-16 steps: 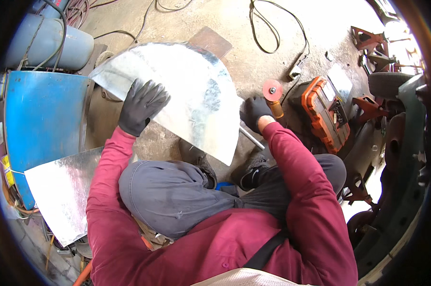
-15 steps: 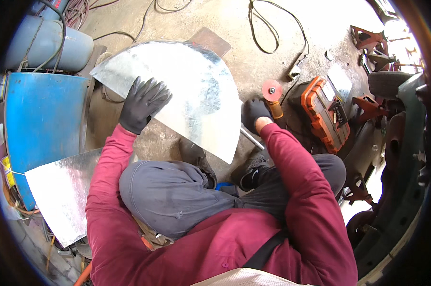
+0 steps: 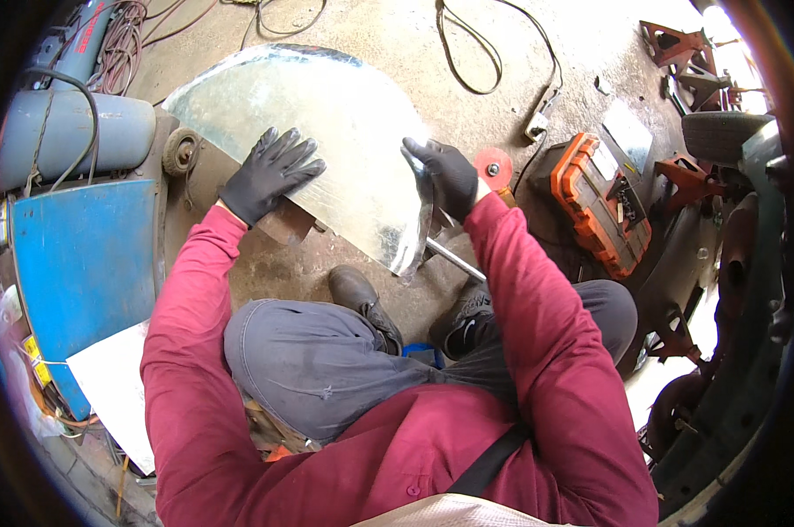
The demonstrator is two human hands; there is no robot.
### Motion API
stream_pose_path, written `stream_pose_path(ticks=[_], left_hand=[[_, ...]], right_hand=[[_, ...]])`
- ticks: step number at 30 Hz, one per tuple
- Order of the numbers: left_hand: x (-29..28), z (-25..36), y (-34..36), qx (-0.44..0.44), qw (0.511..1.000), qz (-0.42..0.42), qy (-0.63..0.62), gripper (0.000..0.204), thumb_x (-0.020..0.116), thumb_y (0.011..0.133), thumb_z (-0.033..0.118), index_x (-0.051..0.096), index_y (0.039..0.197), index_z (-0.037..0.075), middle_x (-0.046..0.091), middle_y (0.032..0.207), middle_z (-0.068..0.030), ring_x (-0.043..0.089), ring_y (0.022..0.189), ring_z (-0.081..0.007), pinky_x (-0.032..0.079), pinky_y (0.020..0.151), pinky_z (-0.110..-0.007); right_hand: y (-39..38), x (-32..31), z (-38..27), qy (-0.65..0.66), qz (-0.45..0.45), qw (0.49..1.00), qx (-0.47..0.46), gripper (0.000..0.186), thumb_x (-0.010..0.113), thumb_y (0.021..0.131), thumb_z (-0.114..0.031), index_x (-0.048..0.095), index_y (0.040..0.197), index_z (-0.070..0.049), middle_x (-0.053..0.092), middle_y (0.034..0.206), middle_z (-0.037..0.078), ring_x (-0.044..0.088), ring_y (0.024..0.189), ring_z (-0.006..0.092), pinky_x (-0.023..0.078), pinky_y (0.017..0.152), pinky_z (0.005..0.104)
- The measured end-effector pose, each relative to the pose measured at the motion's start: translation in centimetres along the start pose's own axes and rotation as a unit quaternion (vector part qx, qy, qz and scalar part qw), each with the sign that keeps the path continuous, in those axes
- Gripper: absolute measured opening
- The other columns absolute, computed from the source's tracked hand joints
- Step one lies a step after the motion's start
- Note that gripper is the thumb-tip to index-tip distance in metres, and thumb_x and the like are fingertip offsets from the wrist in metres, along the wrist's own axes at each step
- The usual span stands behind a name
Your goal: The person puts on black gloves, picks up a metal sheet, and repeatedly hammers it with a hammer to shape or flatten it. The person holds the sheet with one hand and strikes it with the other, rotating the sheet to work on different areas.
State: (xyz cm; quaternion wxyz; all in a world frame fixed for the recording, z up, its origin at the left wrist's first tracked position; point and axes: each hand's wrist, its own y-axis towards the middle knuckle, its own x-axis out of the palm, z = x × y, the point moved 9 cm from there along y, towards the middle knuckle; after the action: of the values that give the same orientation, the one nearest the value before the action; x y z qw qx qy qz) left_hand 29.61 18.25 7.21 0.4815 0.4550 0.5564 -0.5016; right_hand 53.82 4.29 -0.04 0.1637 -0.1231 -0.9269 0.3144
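A shiny half-round piece of sheet metal (image 3: 326,123) lies in front of my knees, its right edge bent downward. My left hand (image 3: 272,176), in a black glove, rests on its near left side with fingers stretched out. At the right edge, my gloved right hand (image 3: 448,178) grips the sheet metal, thumb on top and the other fingers hidden below. Under that edge a metal rod (image 3: 456,260) sticks out toward my right shoe. Just right of this hand lies an angle grinder (image 3: 493,169) with a pink disc. A brown plate (image 3: 284,224) shows beneath the sheet.
An orange and black toolbox (image 3: 581,211) stands at the right, beside red jack stands (image 3: 682,186) and a tire (image 3: 722,136). Left are a blue panel (image 3: 85,263), a gas cylinder (image 3: 107,132) and another metal sheet (image 3: 116,386). A black cord (image 3: 467,35) loops across the floor.
My right hand has moved from beside the sheet metal up onto its right edge and taken hold. The sheet's surface has tilted, and its right edge now curves down. My left hand stays flat on it.
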Motion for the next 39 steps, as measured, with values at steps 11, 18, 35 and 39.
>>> stream_pose_path(ticks=[11,18,35,39], left_hand=[[-2.3,-14.3,-7.4,-0.339,0.932,-0.029,-0.126,0.068,0.074,0.098,0.040,0.055,0.157,0.013,0.059,0.156,-0.0163,0.056,0.143,-0.0347,0.043,0.121,-0.044],[5.3,-4.8,-4.8,-0.452,0.724,-0.031,-0.519,0.051,0.071,0.106,0.044,0.072,0.127,-0.003,0.075,0.112,-0.0121,0.066,0.105,-0.0184,0.051,0.099,-0.033],[10.5,9.9,-5.2,-0.474,0.174,0.432,-0.747,0.065,0.042,0.115,0.056,0.047,0.159,0.009,0.059,0.156,-0.0129,0.062,0.135,-0.0342,0.046,0.120,-0.051],[11.8,8.0,-2.0,-0.404,0.271,0.365,-0.794,0.065,0.042,0.115,0.057,0.050,0.155,0.007,0.060,0.152,-0.0139,0.062,0.135,-0.0329,0.049,0.117,-0.053]], right_hand=[[0.7,0.2,-2.0,-0.117,0.101,0.968,-0.196,0.041,0.062,0.113,-0.028,0.067,0.132,0.007,0.076,0.117,0.009,0.068,0.102,0.0150,0.053,0.093,0.0311],[-2.4,-2.0,-8.3,0.093,0.020,0.980,-0.175,0.040,0.065,0.111,-0.024,0.064,0.139,0.005,0.075,0.123,0.008,0.071,0.104,0.0149,0.057,0.094,0.0313],[-13.0,-6.2,-5.5,0.060,0.064,0.971,-0.224,0.041,0.063,0.113,-0.029,0.065,0.138,0.004,0.072,0.118,0.004,0.063,0.107,0.0120,0.050,0.095,0.0291],[-11.6,-5.3,-3.9,-0.087,0.084,0.949,-0.292,0.034,0.066,0.110,-0.027,0.070,0.124,0.004,0.071,0.101,0.004,0.065,0.092,0.0141,0.053,0.086,0.0312]])
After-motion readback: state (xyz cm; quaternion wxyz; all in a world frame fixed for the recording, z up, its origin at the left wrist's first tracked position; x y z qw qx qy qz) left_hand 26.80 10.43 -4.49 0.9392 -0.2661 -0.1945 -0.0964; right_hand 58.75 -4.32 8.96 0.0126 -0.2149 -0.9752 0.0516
